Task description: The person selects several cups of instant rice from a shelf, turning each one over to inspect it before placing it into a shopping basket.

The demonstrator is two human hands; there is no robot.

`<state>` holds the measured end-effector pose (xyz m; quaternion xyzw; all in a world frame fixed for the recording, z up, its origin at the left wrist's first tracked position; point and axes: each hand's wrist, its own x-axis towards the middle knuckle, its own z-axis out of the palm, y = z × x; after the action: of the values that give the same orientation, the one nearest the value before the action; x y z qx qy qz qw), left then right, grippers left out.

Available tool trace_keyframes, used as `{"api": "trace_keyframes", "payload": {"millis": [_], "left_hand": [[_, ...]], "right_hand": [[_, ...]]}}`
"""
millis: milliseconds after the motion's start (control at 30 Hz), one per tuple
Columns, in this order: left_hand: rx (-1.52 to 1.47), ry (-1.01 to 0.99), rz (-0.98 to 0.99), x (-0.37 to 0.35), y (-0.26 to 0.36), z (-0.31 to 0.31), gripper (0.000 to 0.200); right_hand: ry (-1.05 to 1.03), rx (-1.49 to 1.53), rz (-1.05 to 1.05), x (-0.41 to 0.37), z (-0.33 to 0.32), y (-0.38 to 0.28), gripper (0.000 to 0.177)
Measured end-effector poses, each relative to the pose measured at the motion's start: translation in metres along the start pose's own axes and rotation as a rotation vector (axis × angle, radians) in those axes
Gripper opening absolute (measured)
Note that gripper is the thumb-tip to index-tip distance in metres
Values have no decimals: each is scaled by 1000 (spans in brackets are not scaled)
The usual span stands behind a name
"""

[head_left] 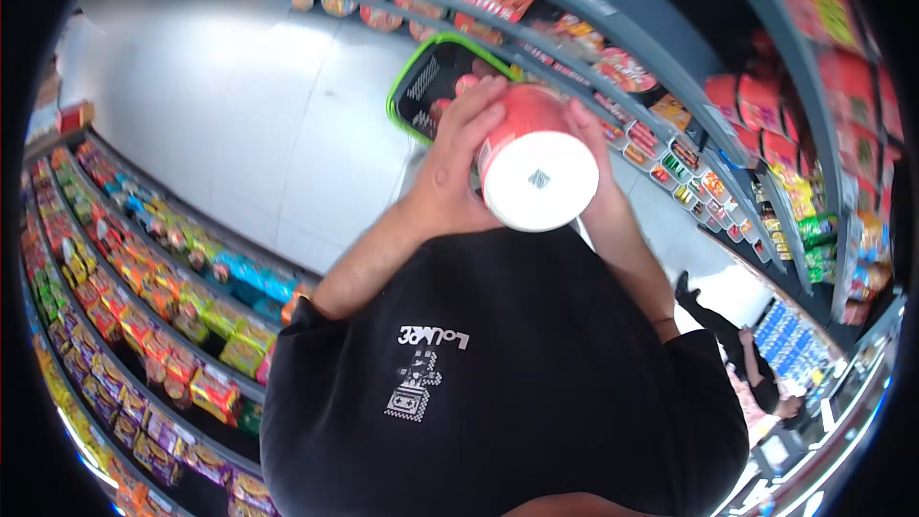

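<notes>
Between both palms, in front of my chest, is a red cup, tilted so that its white round end faces me. A small dark square code is printed in the middle of that end. My left hand wraps round the cup's left side with fingers over the far edge. On the opposite side my right hand grips it, its fingers partly hidden behind the cup. Beyond my hands a black shopping basket with a green rim stands on the floor, with several red items in it.
Packed snack shelves run along the left. Shelving with noodle bowls and red packs rises close on the right. Pale floor tiles lie between. Another person in dark clothes is farther off at right.
</notes>
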<state>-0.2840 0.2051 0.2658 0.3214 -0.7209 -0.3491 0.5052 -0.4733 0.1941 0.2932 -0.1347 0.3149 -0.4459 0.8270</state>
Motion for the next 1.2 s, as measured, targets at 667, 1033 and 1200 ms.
{"api": "trace_keyframes", "payload": {"millis": [667, 1033, 1200], "left_hand": [[-207, -24, 581, 91, 100, 114, 95], [47, -18, 277, 62, 72, 106, 108], [-17, 90, 205, 60, 40, 108, 98]], "right_hand": [[-188, 363, -532, -151, -3, -50, 87], [177, -436, -813, -129, -15, -70, 122], [309, -694, -897, -94, -11, -53, 133]]}}
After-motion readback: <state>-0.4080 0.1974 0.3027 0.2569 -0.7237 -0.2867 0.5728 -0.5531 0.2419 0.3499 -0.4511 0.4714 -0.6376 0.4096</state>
